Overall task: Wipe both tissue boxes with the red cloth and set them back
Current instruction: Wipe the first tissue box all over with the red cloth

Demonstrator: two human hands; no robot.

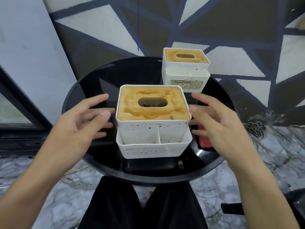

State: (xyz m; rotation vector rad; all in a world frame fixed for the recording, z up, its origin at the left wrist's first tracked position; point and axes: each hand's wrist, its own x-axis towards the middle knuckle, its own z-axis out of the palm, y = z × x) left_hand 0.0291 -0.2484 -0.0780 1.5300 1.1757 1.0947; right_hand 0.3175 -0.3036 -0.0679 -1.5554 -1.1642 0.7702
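Note:
A white tissue box point(153, 129) with a stained wooden lid and brown spots on its front stands at the near middle of the round black glass table point(92, 83). A second, similar tissue box point(184, 70) stands at the table's far right edge. My left hand point(84, 118) hovers just left of the near box, fingers spread, holding nothing. My right hand point(219, 119) hovers just right of that box, fingers spread too, apart from its wall. The red cloth point(204, 138) lies on the table under my right hand, mostly hidden by it.
The table's near edge is above my knees in black trousers point(142, 204). A marbled floor surrounds it. A metal chain point(255, 128) lies on the floor at the right. A wall with dark triangular patterns rises behind, and a dark-framed glass panel point(13, 109) stands at the left.

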